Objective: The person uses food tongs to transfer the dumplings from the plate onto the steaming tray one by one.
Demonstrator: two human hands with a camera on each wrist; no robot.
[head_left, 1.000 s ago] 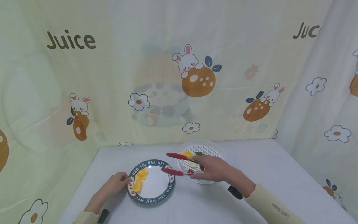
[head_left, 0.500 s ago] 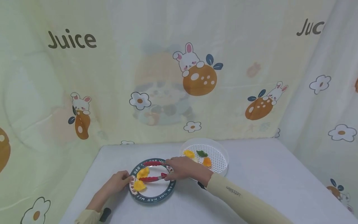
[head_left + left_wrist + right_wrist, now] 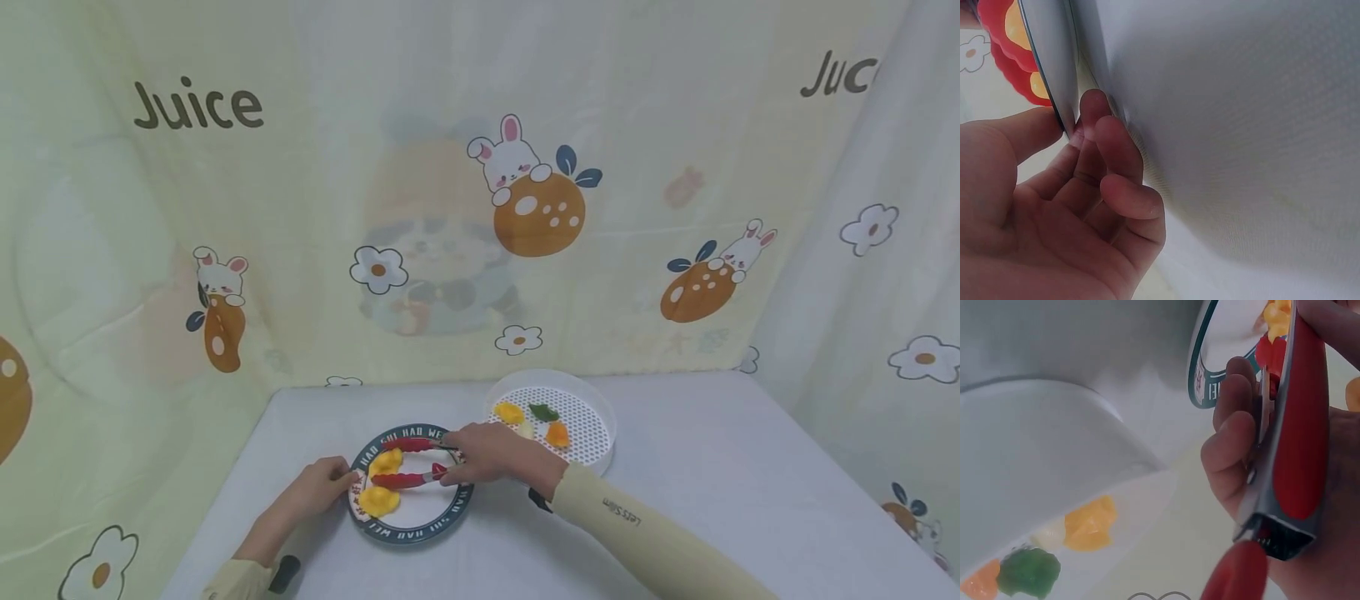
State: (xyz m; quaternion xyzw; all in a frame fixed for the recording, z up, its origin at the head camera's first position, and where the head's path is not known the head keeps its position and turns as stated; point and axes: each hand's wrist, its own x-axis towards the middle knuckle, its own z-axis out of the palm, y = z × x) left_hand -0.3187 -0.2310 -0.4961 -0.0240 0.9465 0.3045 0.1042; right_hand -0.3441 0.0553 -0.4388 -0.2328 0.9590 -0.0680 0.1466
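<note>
My left hand pinches the left rim of a round plate with a dark teal lettered border and white middle. In the left wrist view, the thumb lies on the plate's upper face and fingers are beneath its edge. My right hand grips red-and-silver tongs over the plate. Their two red tips stand apart, pointing left, close to two yellow dumpling-like pieces on the plate's left side. One tip overlaps the farther yellow piece in the head view.
Right of the plate stands a round white perforated tray with a raised wall. It holds a yellow piece, a green piece, an orange piece and a pale piece. A printed curtain hangs behind the white table.
My right hand has moved left with the tongs, from over the perforated tray to over the plate, uncovering the tray's pieces. My left hand keeps its hold on the plate's rim.
</note>
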